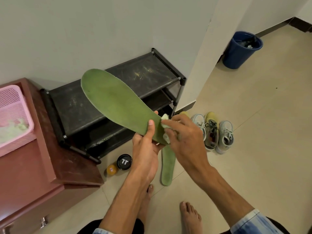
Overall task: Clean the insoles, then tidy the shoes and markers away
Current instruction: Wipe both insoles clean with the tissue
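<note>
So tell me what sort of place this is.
Probably a home hallway or entryway: a black shoe rack against the wall, sneakers lined up on the tiled floor, a blue bin nearby.

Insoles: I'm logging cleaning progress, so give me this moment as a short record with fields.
insole: green, raised in front of the rack
left hand: grips the insole near its heel end
right hand: pinches a pale wipe against that end
other insole: flat on the floor, below the hands
shoes: in a row on the floor, right of the rack
</note>
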